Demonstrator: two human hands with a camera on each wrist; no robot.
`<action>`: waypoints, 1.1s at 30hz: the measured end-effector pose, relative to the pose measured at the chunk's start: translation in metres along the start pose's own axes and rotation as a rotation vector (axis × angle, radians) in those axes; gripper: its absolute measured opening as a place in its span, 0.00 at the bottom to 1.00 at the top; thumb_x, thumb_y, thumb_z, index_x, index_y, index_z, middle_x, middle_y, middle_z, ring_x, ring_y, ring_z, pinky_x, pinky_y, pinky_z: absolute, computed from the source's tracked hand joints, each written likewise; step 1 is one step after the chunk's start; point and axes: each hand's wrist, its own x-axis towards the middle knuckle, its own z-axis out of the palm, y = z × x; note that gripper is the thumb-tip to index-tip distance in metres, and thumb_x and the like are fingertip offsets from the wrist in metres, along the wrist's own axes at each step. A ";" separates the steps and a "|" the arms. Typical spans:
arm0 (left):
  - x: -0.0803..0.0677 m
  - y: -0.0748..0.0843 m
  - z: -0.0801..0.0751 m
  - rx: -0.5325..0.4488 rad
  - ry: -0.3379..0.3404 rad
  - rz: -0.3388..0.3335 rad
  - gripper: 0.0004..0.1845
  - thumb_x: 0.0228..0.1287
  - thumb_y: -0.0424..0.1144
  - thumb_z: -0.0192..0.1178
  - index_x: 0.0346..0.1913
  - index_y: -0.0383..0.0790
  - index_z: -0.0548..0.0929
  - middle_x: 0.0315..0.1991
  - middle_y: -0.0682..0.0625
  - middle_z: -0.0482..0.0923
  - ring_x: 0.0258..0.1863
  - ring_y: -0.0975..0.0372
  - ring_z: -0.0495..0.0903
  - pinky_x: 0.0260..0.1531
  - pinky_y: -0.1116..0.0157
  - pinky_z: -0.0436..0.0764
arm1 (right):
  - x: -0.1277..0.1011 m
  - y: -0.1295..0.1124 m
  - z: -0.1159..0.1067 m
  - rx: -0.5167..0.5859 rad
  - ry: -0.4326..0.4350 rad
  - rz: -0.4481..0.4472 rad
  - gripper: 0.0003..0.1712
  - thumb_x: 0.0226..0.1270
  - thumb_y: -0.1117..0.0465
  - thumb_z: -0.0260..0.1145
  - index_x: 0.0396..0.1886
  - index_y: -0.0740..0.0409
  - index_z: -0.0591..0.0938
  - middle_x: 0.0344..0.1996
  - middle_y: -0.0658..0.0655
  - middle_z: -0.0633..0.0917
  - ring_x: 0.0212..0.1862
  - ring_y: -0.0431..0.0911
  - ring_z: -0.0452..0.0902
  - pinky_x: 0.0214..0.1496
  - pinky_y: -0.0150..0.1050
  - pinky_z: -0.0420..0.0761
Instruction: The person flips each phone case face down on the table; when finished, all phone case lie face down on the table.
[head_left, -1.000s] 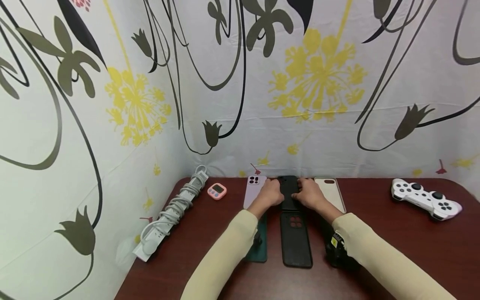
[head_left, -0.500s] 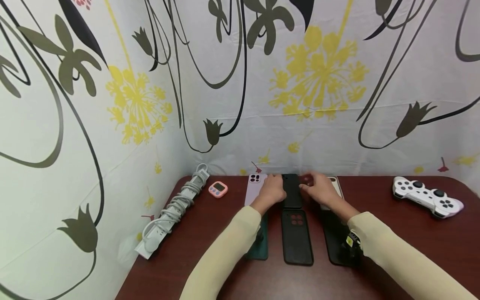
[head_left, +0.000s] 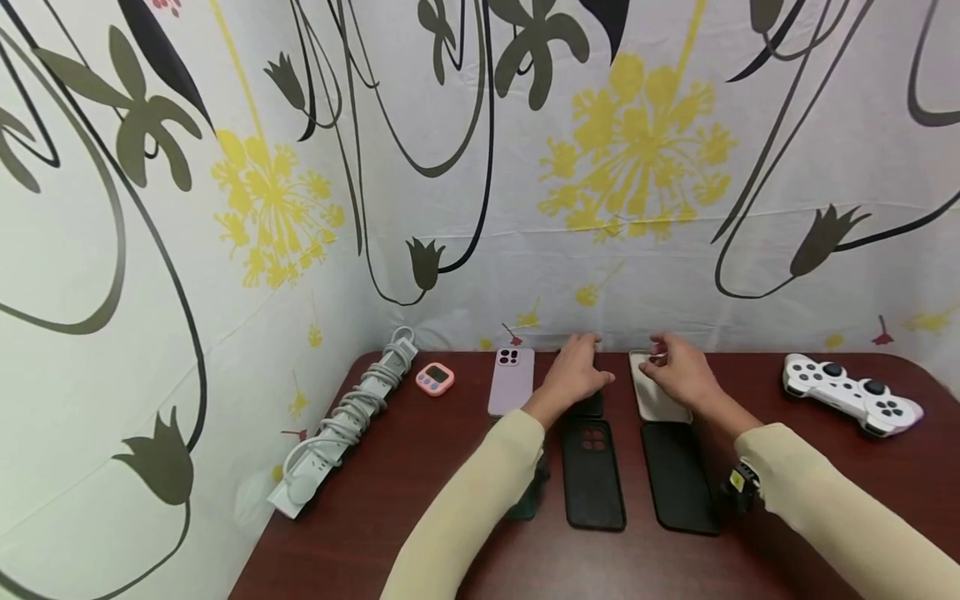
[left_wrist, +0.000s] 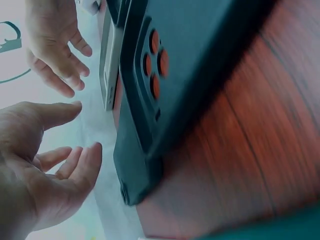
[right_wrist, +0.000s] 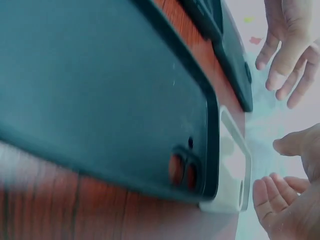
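On the table [head_left: 825, 467], phone cases lie in two rows, the black phone [head_left: 588, 406] flat at 12 o'clock of the black case [head_left: 592, 475], not yet fitted; left hand [head_left: 577, 375] and right hand [head_left: 678, 375] hover above, fingers relaxed, holding nothing.

Left hand [left_wrist: 45, 175] hangs open beside a dark phone case [left_wrist: 165, 95]; beyond it, seemingly the right hand [left_wrist: 55, 45].
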 end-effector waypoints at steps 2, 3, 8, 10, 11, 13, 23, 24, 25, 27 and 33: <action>0.000 0.004 0.004 -0.055 -0.010 0.018 0.37 0.71 0.43 0.71 0.79 0.43 0.69 0.69 0.46 0.76 0.62 0.59 0.82 0.56 0.63 0.85 | -0.001 0.009 -0.002 -0.022 0.028 0.010 0.37 0.74 0.60 0.68 0.73 0.78 0.68 0.59 0.81 0.80 0.56 0.70 0.83 0.52 0.63 0.84; 0.001 0.006 0.007 -0.085 -0.014 0.017 0.37 0.71 0.42 0.71 0.78 0.43 0.69 0.68 0.47 0.78 0.59 0.61 0.83 0.53 0.64 0.85 | -0.001 0.013 -0.004 -0.033 0.042 0.016 0.37 0.74 0.60 0.68 0.72 0.79 0.68 0.58 0.81 0.80 0.55 0.70 0.82 0.51 0.63 0.84; 0.000 0.018 0.017 -0.268 -0.026 -0.042 0.34 0.70 0.37 0.71 0.76 0.42 0.71 0.60 0.46 0.86 0.36 0.65 0.89 0.38 0.68 0.85 | -0.006 0.032 -0.008 -0.058 0.066 0.060 0.38 0.73 0.57 0.69 0.71 0.79 0.69 0.55 0.79 0.80 0.53 0.69 0.80 0.50 0.64 0.82; 0.000 0.022 0.020 -0.310 -0.023 -0.068 0.33 0.70 0.35 0.71 0.75 0.41 0.71 0.57 0.45 0.87 0.29 0.64 0.88 0.32 0.68 0.84 | -0.008 0.038 -0.010 -0.041 0.052 0.078 0.38 0.73 0.56 0.68 0.71 0.79 0.69 0.56 0.78 0.80 0.54 0.69 0.80 0.51 0.64 0.82; 0.000 0.024 0.022 -0.321 -0.024 -0.080 0.33 0.70 0.35 0.71 0.74 0.40 0.72 0.56 0.44 0.87 0.26 0.64 0.88 0.30 0.68 0.85 | -0.009 0.041 -0.011 -0.033 0.040 0.088 0.38 0.74 0.55 0.68 0.71 0.79 0.68 0.56 0.78 0.80 0.55 0.70 0.79 0.50 0.63 0.82; 0.001 0.028 0.024 -0.332 -0.027 -0.109 0.32 0.69 0.34 0.72 0.73 0.39 0.72 0.55 0.44 0.87 0.24 0.63 0.87 0.27 0.67 0.87 | -0.010 0.046 -0.012 -0.018 0.010 0.126 0.39 0.75 0.52 0.67 0.71 0.77 0.68 0.58 0.78 0.80 0.56 0.69 0.80 0.50 0.60 0.83; 0.014 0.038 0.038 -0.255 -0.118 -0.227 0.35 0.65 0.35 0.75 0.74 0.43 0.74 0.41 0.49 0.86 0.22 0.60 0.88 0.25 0.66 0.88 | -0.005 0.063 -0.018 0.037 -0.090 0.206 0.41 0.77 0.45 0.65 0.71 0.75 0.70 0.59 0.76 0.82 0.51 0.61 0.86 0.45 0.45 0.84; 0.015 0.038 0.040 -0.220 -0.133 -0.228 0.32 0.65 0.37 0.75 0.71 0.43 0.76 0.38 0.50 0.86 0.22 0.61 0.88 0.25 0.68 0.87 | -0.005 0.063 -0.018 0.045 -0.094 0.205 0.40 0.77 0.46 0.66 0.71 0.74 0.71 0.59 0.76 0.82 0.50 0.59 0.87 0.44 0.42 0.84; 0.016 0.039 0.041 -0.184 -0.142 -0.222 0.28 0.65 0.38 0.76 0.67 0.42 0.80 0.34 0.51 0.87 0.21 0.61 0.89 0.26 0.69 0.86 | -0.004 0.064 -0.018 0.050 -0.098 0.203 0.39 0.77 0.46 0.66 0.70 0.74 0.71 0.58 0.75 0.83 0.49 0.57 0.88 0.43 0.40 0.83; 0.016 0.042 0.043 -0.130 -0.143 -0.222 0.19 0.63 0.40 0.77 0.54 0.41 0.86 0.26 0.51 0.87 0.22 0.61 0.89 0.26 0.70 0.85 | -0.004 0.064 -0.019 0.064 -0.106 0.199 0.37 0.76 0.48 0.67 0.69 0.74 0.72 0.57 0.75 0.83 0.47 0.54 0.88 0.41 0.36 0.82; 0.022 0.045 0.050 0.050 -0.155 -0.214 0.13 0.63 0.45 0.77 0.27 0.44 0.87 0.17 0.52 0.85 0.19 0.64 0.86 0.23 0.71 0.78 | -0.004 0.064 -0.022 0.096 -0.125 0.190 0.35 0.74 0.52 0.69 0.69 0.73 0.74 0.56 0.73 0.84 0.43 0.45 0.86 0.40 0.34 0.82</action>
